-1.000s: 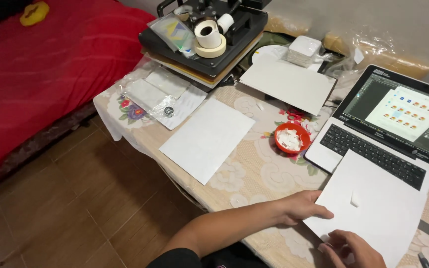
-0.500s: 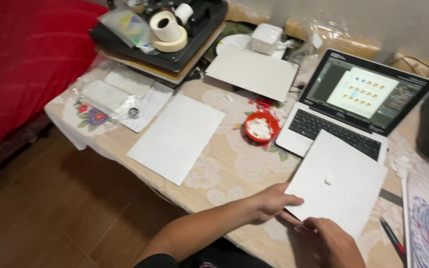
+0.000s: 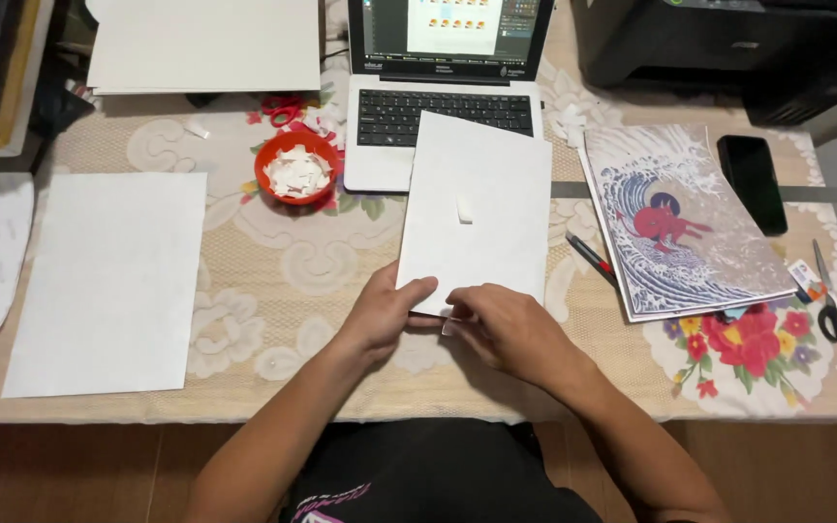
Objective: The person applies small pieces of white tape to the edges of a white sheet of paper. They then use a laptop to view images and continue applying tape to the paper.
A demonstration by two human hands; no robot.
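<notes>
A white sheet of paper (image 3: pixel 477 208) lies on the table, partly over the open laptop (image 3: pixel 443 87). A small white scrap (image 3: pixel 464 210) sits near its middle. My left hand (image 3: pixel 385 310) pinches the sheet's near left corner, thumb on top. My right hand (image 3: pixel 511 329) rests at the near edge, its fingertips closed on a small white piece at the sheet's bottom edge.
A second white sheet (image 3: pixel 108 281) lies at left. A red bowl (image 3: pixel 295 167) holds paper scraps. Right of the sheet lie a pen (image 3: pixel 591 257), a wave print (image 3: pixel 680 218), a black phone (image 3: pixel 752 182) and scissors (image 3: pixel 835 310). A printer (image 3: pixel 728 44) stands at back right.
The view has swung to face the table squarely. Both hands stay at the sheet's near edge, now closer together on it.
</notes>
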